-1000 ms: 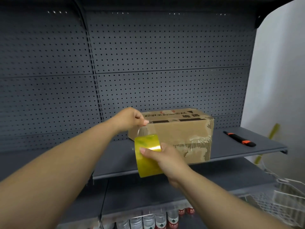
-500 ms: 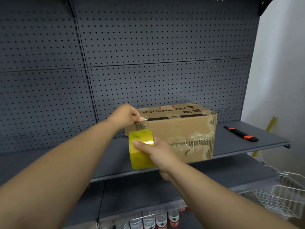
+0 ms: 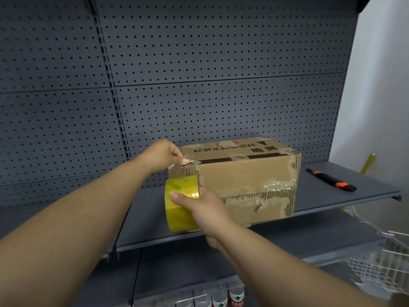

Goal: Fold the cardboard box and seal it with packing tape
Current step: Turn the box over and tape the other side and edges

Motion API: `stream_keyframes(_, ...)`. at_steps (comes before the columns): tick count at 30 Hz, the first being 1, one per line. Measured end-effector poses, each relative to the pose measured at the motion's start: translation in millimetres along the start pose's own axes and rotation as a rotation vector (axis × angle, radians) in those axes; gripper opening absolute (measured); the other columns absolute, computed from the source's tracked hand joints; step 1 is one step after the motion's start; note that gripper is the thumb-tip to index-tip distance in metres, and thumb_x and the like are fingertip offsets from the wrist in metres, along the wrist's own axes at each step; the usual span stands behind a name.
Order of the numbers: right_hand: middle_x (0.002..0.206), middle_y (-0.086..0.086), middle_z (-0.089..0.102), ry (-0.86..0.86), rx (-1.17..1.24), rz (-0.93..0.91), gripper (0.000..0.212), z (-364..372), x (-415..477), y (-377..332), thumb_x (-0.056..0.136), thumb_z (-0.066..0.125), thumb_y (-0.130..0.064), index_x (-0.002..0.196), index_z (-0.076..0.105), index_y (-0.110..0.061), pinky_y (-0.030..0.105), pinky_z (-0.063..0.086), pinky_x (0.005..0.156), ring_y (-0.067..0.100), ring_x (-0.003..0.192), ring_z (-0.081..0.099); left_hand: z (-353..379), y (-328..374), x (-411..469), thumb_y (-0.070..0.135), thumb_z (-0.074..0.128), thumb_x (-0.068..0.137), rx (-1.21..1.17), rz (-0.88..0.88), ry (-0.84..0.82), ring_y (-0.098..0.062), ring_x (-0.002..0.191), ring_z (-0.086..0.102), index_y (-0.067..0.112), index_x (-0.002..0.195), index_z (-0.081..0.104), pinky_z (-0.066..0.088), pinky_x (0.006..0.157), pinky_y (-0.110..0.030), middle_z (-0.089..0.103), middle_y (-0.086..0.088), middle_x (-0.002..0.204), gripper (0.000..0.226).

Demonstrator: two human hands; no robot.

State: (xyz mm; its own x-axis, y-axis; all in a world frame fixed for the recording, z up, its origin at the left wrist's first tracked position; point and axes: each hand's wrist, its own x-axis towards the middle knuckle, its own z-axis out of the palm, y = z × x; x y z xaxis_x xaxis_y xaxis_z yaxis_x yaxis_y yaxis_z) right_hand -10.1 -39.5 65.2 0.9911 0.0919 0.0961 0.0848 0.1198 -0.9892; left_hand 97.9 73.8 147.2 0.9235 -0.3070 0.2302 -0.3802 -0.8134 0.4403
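Lands earlier-airborne tape end on left top corner of cardboard box, left hand pinching; grips tape roll below with right hand; long axis rightward.

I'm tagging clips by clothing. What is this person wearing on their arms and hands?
Nothing that shows. The left arm and right arm are bare as far as the frame reaches, with no sleeves. The left hand and right hand have no gloves, and no rings, watch or bracelet can be seen.

Head camera faces forward-down, close to shelf.
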Motion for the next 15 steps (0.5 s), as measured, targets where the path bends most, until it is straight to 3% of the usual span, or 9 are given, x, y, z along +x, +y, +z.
stream_keyframes(3,0.098,0.006,0.072,0.024,-0.017,0.003,0.029,3,4,5,0.081,0.07,-0.026,0.106,0.067,-0.011,0.035,0.056,0.08,0.023,0.092,0.068,0,-6,2,0.031,0.071,0.079,-0.047,-0.02,0.004,-0.007,0.087,0.059,0.014,0.082,0.075,0.041,0.075,-0.022,0.07,0.001,0.095,0.018)
stream_keyframes(5,0.097,0.007,0.072,0.035,-0.023,0.004,0.025,5,5,7,0.081,0.071,-0.026,0.101,0.068,-0.012,0.036,0.056,0.081,0.023,0.092,0.068,0,-7,4,0.031,0.074,0.077,-0.063,-0.026,-0.001,-0.01,0.09,0.06,0.014,0.08,0.074,0.041,0.076,-0.022,0.071,0.001,0.092,0.017)
stream_keyframes(10,0.093,0.004,0.072,0.026,0.017,-0.003,0.016,7,2,11,0.081,0.071,-0.025,0.093,0.068,-0.016,0.028,0.056,0.072,0.019,0.086,0.069,0,-8,9,0.034,0.079,0.07,0.003,-0.069,0.007,-0.015,0.089,0.053,0.015,0.104,0.056,0.04,0.071,-0.026,0.055,0.005,0.088,0.045)
stream_keyframes(12,0.088,0.001,0.072,0.018,0.041,-0.001,0.01,6,1,10,0.081,0.07,-0.024,0.089,0.068,-0.018,0.021,0.055,0.065,0.014,0.08,0.068,1,-11,9,0.039,0.078,0.07,0.014,-0.064,0.023,-0.014,0.091,0.053,0.022,0.102,0.053,0.04,0.077,-0.029,0.055,0.006,0.092,0.044)
stream_keyframes(15,0.084,-0.003,0.07,-0.009,0.073,-0.001,0.007,5,0,8,0.082,0.069,-0.022,0.089,0.068,-0.019,0.015,0.052,0.057,0.007,0.072,0.066,5,-13,5,0.044,0.074,0.072,0.174,0.053,0.119,-0.011,0.101,0.048,0.034,0.093,0.053,0.023,0.092,-0.033,0.051,0.013,0.102,0.031)
